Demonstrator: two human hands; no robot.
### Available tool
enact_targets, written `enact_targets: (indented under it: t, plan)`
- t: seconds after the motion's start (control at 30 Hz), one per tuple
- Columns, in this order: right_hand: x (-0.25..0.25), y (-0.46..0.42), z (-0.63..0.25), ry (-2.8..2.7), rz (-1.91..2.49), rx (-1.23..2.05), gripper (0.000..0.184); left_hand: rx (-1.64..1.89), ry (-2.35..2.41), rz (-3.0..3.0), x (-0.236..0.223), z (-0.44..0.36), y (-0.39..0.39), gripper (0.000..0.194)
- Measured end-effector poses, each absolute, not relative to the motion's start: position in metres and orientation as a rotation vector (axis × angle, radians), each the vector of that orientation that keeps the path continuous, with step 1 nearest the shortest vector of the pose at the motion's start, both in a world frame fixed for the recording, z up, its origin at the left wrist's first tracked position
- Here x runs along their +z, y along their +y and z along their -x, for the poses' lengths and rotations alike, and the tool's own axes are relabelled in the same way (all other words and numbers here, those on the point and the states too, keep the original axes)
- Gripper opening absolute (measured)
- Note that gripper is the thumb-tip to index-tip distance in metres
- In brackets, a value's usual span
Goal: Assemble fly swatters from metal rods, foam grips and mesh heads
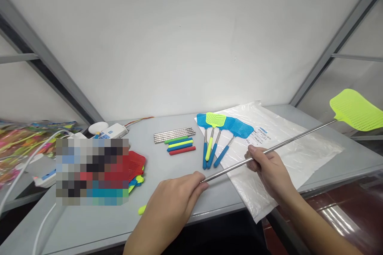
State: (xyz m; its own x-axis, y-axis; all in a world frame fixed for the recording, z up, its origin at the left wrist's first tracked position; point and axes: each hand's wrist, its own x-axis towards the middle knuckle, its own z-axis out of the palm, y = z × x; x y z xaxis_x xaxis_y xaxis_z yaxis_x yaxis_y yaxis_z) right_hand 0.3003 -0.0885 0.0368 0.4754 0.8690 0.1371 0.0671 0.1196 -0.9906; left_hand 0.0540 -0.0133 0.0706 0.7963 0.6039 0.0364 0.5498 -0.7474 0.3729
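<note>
Gripping a metal rod (302,136) at two points

Left hand (176,198): thumb and fingers pinched together on the rod's near end. Right hand (273,170): closed around the shaft farther along. The yellow-green swatter head (357,110), at the far end, lies beyond the right hand, toward the worktop's (158,167) right edge.

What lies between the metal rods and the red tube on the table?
Between the rods and the red tube, the head view shows four tubes: green, blue, yellow-green, then another blue.
</note>
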Motion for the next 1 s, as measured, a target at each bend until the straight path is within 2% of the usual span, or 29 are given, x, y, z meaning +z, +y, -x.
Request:
enact_targets:
  t: [0.13, 0.23, 0.47, 0.63, 0.77, 1.0]
  plan:
    - [0.042, -0.085, -0.277, -1.083, 1.368, 0.864, 0.042, 0.213, 0.886, -2.696, 0.066, -0.065, -0.023, 0.029]
    - [0.045, -0.085, -0.268, -1.208, 1.443, 0.881, 0.044, 0.191, 0.863, -2.704, 0.062, -0.067, -0.024, 0.030]
    - [0.048, -0.091, -0.317, -0.831, 1.356, 0.725, 0.045, 0.197, 0.870, -2.602, 0.070, -0.042, -0.004, 0.033]
    - [0.042, -0.085, -0.308, -0.753, 1.202, 0.805, 0.042, 0.202, 0.882, -2.590, 0.070, -0.046, -0.006, 0.034]
    - [0.034, -0.079, -0.284, -0.947, 1.309, 0.934, 0.045, 0.213, 0.897, -2.613, 0.068, -0.050, -0.004, 0.034]
    - [0.043, -0.086, -0.303, -1.005, 1.371, 0.695, 0.050, 0.195, 0.912, -2.559, 0.076, -0.028, 0.010, 0.033]
